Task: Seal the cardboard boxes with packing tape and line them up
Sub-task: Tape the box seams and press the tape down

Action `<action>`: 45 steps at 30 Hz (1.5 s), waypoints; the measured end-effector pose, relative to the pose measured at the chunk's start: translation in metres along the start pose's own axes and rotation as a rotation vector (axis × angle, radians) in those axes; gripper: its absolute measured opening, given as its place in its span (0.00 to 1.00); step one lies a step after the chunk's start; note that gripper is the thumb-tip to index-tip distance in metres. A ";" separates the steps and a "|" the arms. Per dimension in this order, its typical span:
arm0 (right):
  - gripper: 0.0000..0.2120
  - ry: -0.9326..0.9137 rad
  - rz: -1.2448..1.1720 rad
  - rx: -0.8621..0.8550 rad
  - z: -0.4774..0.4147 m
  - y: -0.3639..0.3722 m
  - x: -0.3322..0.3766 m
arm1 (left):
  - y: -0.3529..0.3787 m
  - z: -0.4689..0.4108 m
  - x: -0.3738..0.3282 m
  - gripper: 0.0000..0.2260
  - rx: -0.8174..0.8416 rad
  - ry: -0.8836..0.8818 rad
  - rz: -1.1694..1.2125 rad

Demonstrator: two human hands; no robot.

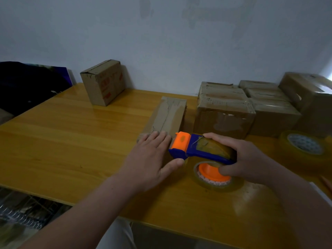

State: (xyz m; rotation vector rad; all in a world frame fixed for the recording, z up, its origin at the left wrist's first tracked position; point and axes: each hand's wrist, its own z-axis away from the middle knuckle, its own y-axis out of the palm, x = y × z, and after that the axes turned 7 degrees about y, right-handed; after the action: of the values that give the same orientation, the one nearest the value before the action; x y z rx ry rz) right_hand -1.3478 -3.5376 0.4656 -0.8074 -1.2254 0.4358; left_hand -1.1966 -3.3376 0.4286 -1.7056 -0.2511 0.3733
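On the yellow wooden surface (80, 141) a long box (167, 115) lies flat in the middle, its top flaps meeting along a seam with tape over it. The left hand (152, 155) rests on the near end of this box, its fingers (158, 139) straight and flat on the cardboard, grasping nothing, the thumb spread out to the side just below the front of the tape dispenser (197, 148). The right hand (248, 159) holds the blue and orange dispenser, fingers curled over its top and thumb underneath, with the orange head touching the near right corner of the long box beside the left fingertips. The roll of tape (213, 174) on the dispenser hangs just above the surface. To the right, three more boxes (224, 108) stand close together along the wall, side by side and touching. An upright box (104, 83) with red print stands well apart at the back left. A spare roll of tape (305, 146) lies flat near the right edge, in front of the boxes.
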 end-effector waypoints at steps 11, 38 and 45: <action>0.40 0.004 0.045 0.001 0.012 -0.012 0.004 | -0.004 0.001 0.006 0.50 0.042 0.027 0.009; 0.28 0.283 0.003 0.381 -0.040 -0.032 0.006 | -0.019 -0.006 0.001 0.36 0.135 0.047 -0.179; 0.32 0.317 0.068 0.397 -0.038 -0.024 0.014 | -0.020 -0.007 0.000 0.33 0.100 0.028 -0.163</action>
State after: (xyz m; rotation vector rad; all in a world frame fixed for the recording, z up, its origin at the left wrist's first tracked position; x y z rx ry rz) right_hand -1.3101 -3.5549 0.4882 -0.5509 -0.7849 0.5621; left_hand -1.1929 -3.3404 0.4492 -1.5789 -0.3427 0.2373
